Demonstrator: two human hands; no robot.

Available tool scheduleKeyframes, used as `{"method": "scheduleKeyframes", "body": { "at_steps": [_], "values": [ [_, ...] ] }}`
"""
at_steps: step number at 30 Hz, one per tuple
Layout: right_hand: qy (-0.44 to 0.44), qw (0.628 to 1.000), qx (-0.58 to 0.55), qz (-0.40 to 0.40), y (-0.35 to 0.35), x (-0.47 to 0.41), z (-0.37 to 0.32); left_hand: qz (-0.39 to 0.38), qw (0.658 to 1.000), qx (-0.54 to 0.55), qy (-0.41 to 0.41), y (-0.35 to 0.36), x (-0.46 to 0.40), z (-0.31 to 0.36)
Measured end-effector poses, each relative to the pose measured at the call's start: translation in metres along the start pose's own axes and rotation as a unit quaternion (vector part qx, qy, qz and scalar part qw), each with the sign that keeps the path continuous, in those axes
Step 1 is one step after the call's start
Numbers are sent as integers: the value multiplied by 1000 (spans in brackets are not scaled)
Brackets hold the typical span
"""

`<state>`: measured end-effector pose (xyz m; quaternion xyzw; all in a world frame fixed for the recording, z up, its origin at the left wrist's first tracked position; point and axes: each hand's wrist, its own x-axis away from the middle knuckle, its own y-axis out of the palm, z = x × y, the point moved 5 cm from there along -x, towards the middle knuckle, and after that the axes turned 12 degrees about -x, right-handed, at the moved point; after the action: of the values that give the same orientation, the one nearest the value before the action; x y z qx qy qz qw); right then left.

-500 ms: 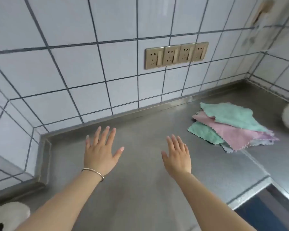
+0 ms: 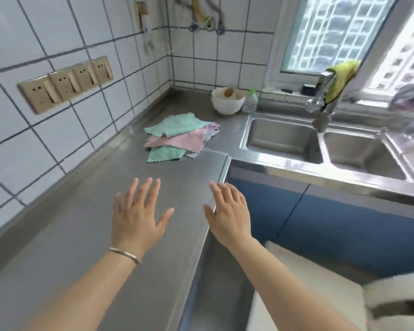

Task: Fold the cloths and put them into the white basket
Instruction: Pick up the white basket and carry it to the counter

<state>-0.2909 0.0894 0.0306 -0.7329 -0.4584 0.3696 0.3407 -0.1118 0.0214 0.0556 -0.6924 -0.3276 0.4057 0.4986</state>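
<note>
A loose pile of green, pink and pale blue cloths lies unfolded on the steel counter, near the tiled wall. A white basket stands beyond the pile in the back corner, with something brown inside. My left hand hovers flat over the counter with fingers spread, a bracelet on its wrist. My right hand is spread the same way over the counter's front edge. Both hands are empty and well short of the cloths.
A double steel sink with a tap lies to the right of the cloths. A small bottle stands beside the basket. Wall sockets sit on the left wall. Blue cabinet fronts and a white object are below right.
The view has swung to the right, bringing the sink, window and basket into sight. Both hands stay open and spread; the right one now sits over the counter's edge.
</note>
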Motion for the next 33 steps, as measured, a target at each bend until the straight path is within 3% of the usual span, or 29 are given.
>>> {"method": "scheduleKeyframes", "body": {
  "at_steps": [7,15,25,33],
  "values": [
    [127,982,52,126,-114,102,103,7,979,96,178,-41,29,176],
    [262,919,99,277,-260,288,217,26,920,151,360,-119,119,396],
    [378,863,147,300,-400,492,353,30,864,249,436,-214,266,649],
    [440,843,130,281,-474,576,449,58,836,199,508,-258,297,789]
  ]
}}
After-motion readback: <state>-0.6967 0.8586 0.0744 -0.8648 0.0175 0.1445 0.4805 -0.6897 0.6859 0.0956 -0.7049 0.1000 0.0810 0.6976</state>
